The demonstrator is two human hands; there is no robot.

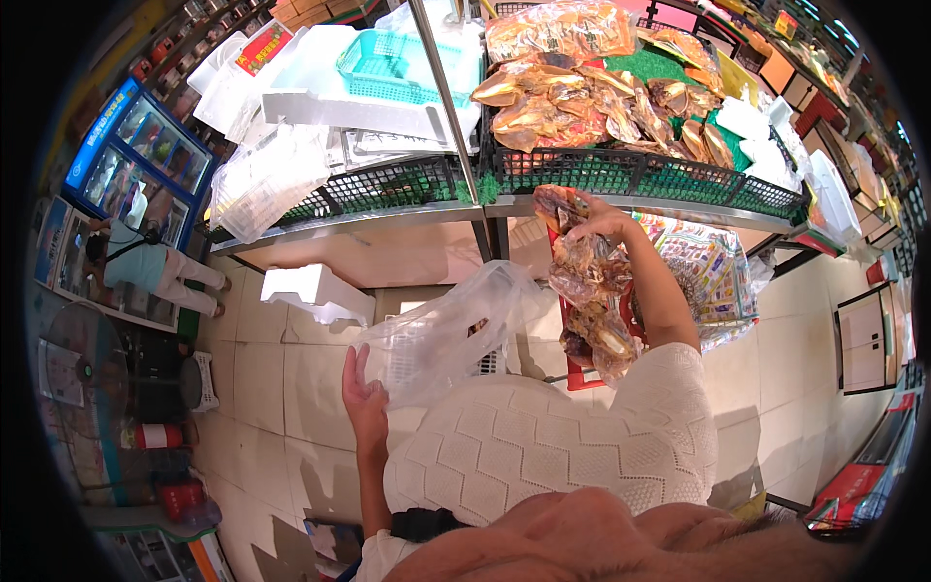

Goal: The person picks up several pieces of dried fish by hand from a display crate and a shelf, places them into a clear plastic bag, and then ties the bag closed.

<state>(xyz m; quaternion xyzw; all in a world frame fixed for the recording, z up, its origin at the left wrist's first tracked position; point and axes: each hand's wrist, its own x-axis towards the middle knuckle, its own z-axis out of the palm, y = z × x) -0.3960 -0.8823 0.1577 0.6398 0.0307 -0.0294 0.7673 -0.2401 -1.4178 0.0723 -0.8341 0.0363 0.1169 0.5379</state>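
Note:
My left hand [366, 393] is at the left with the edge of a translucent plastic bag [444, 331] pinched between thumb and fingers. The bag spreads to the right, and dark bits show through or behind it. My right hand [602, 220], at the front edge of the stall, grips a reddish-brown piece of cured meat [558, 204]. Below that hand are more plastic-wrapped cured pieces [593, 291], in front of a red frame [582, 380]. Whether they hang from my hand or rest on something, I cannot tell.
Flattened cured meat [553, 102] lies heaped behind a black plastic grid fence [567, 167]. A turquoise basket [396, 65] sits on white foam boxes [320, 109]. On the floor are a foam box [316, 291] and a patterned bag [716, 276]. A person [145, 254] stands by glass-door fridges [138, 153].

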